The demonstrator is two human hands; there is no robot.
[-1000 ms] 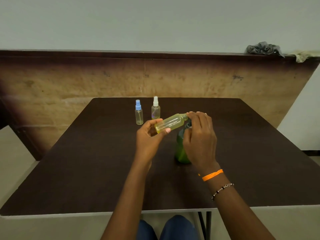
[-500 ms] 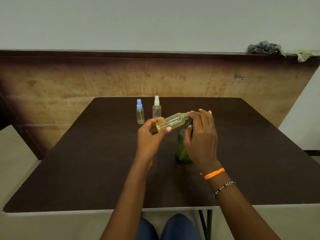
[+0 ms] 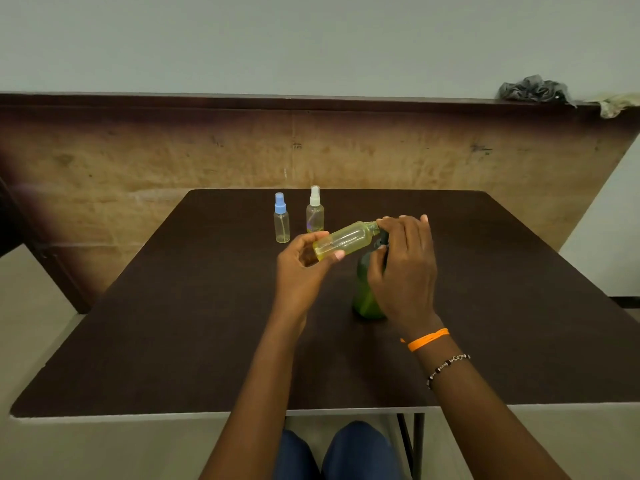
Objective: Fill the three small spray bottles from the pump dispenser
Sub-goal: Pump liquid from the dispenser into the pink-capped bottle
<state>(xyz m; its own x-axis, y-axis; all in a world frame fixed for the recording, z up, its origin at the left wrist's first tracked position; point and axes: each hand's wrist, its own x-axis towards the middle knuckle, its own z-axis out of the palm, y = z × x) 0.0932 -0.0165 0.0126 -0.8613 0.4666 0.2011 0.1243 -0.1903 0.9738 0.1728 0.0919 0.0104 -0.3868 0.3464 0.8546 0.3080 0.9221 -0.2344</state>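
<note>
1. The desk (image 3: 173, 323) has a flat, dark brown top with a fine matte grain, a pale edge band along the near side and rounded near corners.
2. An uncapped spray bottle (image 3: 346, 240) of clear, yellow-tinted plastic is cylindrical with a threaded neck. It is held above the desk, tilted nearly on its side, its open neck pointing right toward the pump.
3. The pump dispenser (image 3: 363, 296) is a rounded green translucent bottle with a dark pump head, standing upright near the middle of the desk, largely hidden behind the right hand.
4. Two slim clear bottles stand upright near the far edge, just beside each other: a blue-capped bottle (image 3: 281, 220) on the left and a white-capped bottle (image 3: 314, 213) on the right.
5. Behind the desk runs a worn, mottled wood panel (image 3: 138, 161) topped by a ledge carrying a crumpled grey cloth (image 3: 533, 90).
6. Bare desk surface lies wide on both sides of the hands and toward the near edge.
7. The left hand (image 3: 301, 271) pinches the uncapped bottle's base end between thumb and curled fingers.
8. The right hand (image 3: 405, 268) curls over the pump head, fingertips by the bottle's neck; an orange band (image 3: 427, 339) and a beaded bracelet (image 3: 448, 368) circle its wrist.
</note>
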